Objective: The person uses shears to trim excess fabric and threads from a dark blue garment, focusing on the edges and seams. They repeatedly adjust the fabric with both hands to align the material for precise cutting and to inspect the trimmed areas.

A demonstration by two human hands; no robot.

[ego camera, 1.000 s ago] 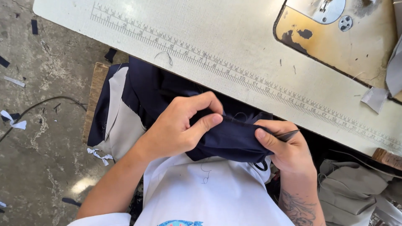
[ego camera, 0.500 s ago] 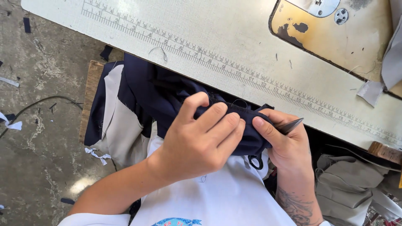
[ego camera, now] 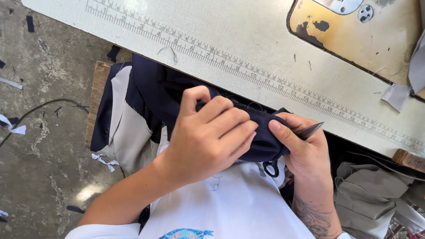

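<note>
Dark navy fabric piece: bunched between both hands, held over the person's lap just below the near edge of the table; its far end trails leftward into a pile of navy and beige cloth hanging beside a wooden board. Left hand: fingers curled closed over the top of the fabric, thumb raised against the cloth, covering most of the gathered part. Right hand: closed on the right end of the fabric, thumb pressed onto the cloth; the same hand also grips small scissors, the dark blade tip pointing out to the right and a black finger loop showing beneath the fabric. Table: pale surface with a printed ruler strip running along its near edge; worn yellowish sewing machine bed at the upper right; a grey fabric strip lying near it. Grey-beige cloth heap at the lower right. Concrete floor at left, scattered with thread and fabric scraps. White shirt of the person in the foreground.
</note>
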